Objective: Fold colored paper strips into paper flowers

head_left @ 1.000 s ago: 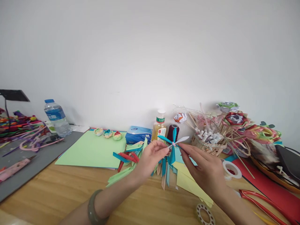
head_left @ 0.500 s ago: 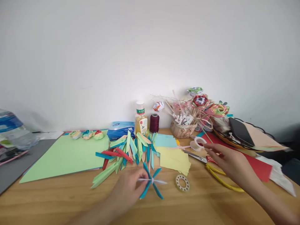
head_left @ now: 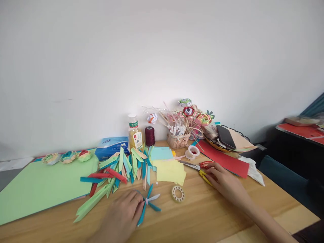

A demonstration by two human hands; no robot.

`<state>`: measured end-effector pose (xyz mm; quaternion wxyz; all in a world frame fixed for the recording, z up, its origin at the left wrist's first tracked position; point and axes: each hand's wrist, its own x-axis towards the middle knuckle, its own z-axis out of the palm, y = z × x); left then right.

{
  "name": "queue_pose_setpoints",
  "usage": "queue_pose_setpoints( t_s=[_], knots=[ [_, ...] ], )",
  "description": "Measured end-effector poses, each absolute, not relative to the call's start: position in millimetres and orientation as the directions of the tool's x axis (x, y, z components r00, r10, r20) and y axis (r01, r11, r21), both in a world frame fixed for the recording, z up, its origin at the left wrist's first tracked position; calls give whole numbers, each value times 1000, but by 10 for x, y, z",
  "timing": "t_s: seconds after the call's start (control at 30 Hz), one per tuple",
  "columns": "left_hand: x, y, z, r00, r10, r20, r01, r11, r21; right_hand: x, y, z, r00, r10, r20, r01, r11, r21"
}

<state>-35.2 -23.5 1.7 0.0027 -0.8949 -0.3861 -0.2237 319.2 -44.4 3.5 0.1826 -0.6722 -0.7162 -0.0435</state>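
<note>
One blue-and-white folded-paper star with slim arms and a pale pink centre (head_left: 146, 201) is at the table's near middle, held by one side in the left hand (head_left: 126, 210); the edge grip likely spares the centre and other arms. Cannot tell whether it touches the brown wooden table (head_left: 194, 221). Right hand (head_left: 222, 182) is curled over the yellow and red handles by the metal-bladed scissors (head_left: 194, 166); cannot tell if it grips them. Handles face that hand, probably for convenience. Between the hands, a pale ring-shaped tape roll (head_left: 178, 194) lies flat, reachable from either side. Beyond the star: a heap of folded multicoloured paper strips (head_left: 121, 168), presumably kept close. Three small round paper flowers (head_left: 68, 157) sit on a large pale-green paper sheet (head_left: 50, 185), likely parked out of the way.
</note>
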Motion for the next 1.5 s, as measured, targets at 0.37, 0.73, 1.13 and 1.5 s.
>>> queue_pose_setpoints(
  t_s=[0.37, 0.73, 1.13, 1.5],
  knots=[
    [-428, -259, -2, 635, 666, 392, 689, -718, 103, 3282, 155, 173, 13, 930, 368, 972, 75, -224],
    [-500, -200, -166, 667, 605, 435, 673, -740, -4, 3402, 527, 226, 9, 866, 499, 980, 91, -176],
    [-486, -187, -152, 675, 605, 423, 668, -744, -1, 3247, 486, 101, 7, 884, 468, 998, 24, -61],
    [-452, -198, -157, 677, 646, 354, 699, -715, -31, 2866, 137, 53, -216, 875, 434, 976, 194, 95]
  ],
)
